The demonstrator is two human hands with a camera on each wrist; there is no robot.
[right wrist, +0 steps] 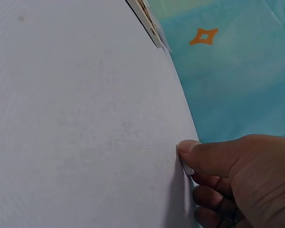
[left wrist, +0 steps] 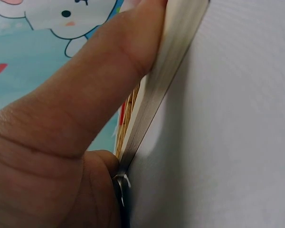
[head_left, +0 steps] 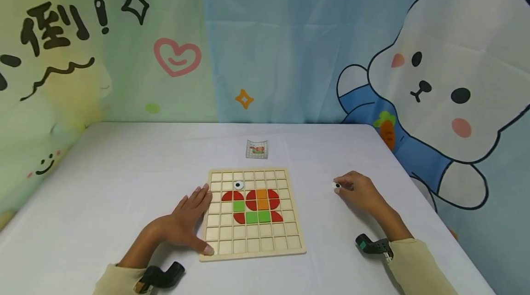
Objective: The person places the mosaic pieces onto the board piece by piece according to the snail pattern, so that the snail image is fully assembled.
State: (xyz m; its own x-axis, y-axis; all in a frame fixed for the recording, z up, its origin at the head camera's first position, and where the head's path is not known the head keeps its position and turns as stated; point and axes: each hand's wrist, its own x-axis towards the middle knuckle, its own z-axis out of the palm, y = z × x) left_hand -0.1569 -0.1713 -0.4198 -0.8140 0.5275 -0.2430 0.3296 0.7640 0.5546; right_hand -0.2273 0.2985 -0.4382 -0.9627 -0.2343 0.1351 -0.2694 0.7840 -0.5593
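Note:
A square wooden grid board lies on the table, holding several red, green and orange tiles and a white eye tile with a black dot. My left hand rests against the board's left side, fingers straight and thumb on the near left corner. From close by, the left wrist view shows that thumb lying over the board's edge. To the right of the board, my right hand pinches a second eye tile between thumb and fingers. This tile's thin edge appears in the right wrist view.
Behind the board lies a small pattern card with a coloured picture on a grid. The white tabletop ends at a cartoon-printed curtain along the back and sides. Black wrist cameras sit at both sleeves.

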